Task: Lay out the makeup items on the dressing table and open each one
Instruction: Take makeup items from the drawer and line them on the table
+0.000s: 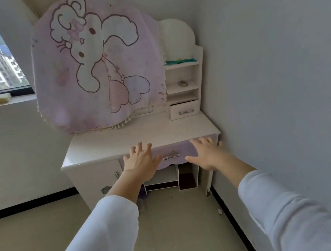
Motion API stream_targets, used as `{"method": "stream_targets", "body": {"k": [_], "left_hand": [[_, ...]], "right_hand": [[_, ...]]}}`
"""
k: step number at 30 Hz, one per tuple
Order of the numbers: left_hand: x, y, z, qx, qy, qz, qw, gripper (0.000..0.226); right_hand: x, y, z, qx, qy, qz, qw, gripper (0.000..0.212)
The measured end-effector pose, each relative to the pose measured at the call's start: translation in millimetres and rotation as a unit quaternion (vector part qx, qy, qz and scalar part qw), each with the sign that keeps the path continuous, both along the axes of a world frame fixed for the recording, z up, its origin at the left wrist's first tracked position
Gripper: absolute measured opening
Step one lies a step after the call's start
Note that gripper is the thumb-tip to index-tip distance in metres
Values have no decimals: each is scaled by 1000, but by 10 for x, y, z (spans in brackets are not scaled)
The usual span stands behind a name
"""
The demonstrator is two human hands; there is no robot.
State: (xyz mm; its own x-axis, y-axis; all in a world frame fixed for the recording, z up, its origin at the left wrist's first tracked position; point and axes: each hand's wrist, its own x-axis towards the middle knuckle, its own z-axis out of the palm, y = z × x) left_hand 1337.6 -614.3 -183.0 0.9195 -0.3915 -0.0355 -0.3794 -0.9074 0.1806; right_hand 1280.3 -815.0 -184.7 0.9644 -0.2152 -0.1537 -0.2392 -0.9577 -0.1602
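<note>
Along the front edge of the tabletop (140, 133) two hands reach forward, one to either side of the bow-shaped handle (171, 157) of the lilac drawer (184, 148). The left hand (142, 163) lies over the drawer's left end, with its fingers (140, 148) crossing the tabletop's front edge. The right hand (207, 153) lies over the right end, near the front right corner. Both sets of fingers are spread apart and straight, and neither hand holds anything. Whether they touch the wood cannot be told.

No makeup shows anywhere on the tabletop, so the task's things are out of sight. The hands flanking the handle suggest the drawer is where they are kept, and that opening it is the step in hand. Laying out has not begun.

A pink rabbit cloth (97, 60) hangs at the back edge, probably draped over the mirror to cover it. At the back right corner stands a shelf rack (200, 74), which keeps small things off the working surface.

By count:
- two hands
- one lilac drawer with one handle
- one small drawer (184, 110) at the foot of the rack
- one teal thing (180, 61) on the top shelf
- one small grey thing (183, 83) on the shelf below
- one cloth
- one cabinet door (95, 176) left of the lilac drawer
- two open cubbies (160, 176) beneath it
- no makeup items in view
</note>
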Motion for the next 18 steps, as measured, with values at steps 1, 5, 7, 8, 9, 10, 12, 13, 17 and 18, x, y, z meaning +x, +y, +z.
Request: {"method": "stream_targets", "body": {"k": [1, 5, 7, 8, 9, 10, 12, 13, 17, 18], "left_hand": [[183, -60, -92, 1, 9, 0, 1000, 60], [991, -288, -511, 5, 39, -5, 999, 61], [1438, -400, -753, 12, 54, -12, 998, 61], [1654, -451, -875, 16, 64, -16, 998, 61], [1871, -500, -996, 20, 76, -19, 997, 61], [2087, -544, -1120, 27, 88, -22, 996, 61], [2479, -616, -1360, 36, 114, -26, 993, 61], [2653, -646, -1467, 39, 126, -27, 991, 61], [3158, -732, -1864, 45, 174, -26, 983, 62], [3241, -751, -1970, 45, 183, -25, 982, 63]], "right_hand": [[177, -62, -103, -1, 9, 3, 1000, 71], [954, -298, -552, 3, 42, 7, 999, 71], [1396, -417, -784, 14, 58, 1, 998, 71], [1614, -466, -897, 19, 69, -2, 997, 71], [1829, -509, -1008, 24, 81, -4, 996, 71], [2038, -544, -1120, 28, 95, -5, 995, 70], [2402, -599, -1340, 34, 125, -3, 992, 70], [2562, -625, -1445, 37, 138, -1, 990, 69], [3065, -707, -1818, 49, 170, 1, 984, 69], [3168, -718, -1904, 47, 171, 1, 984, 69]]}}
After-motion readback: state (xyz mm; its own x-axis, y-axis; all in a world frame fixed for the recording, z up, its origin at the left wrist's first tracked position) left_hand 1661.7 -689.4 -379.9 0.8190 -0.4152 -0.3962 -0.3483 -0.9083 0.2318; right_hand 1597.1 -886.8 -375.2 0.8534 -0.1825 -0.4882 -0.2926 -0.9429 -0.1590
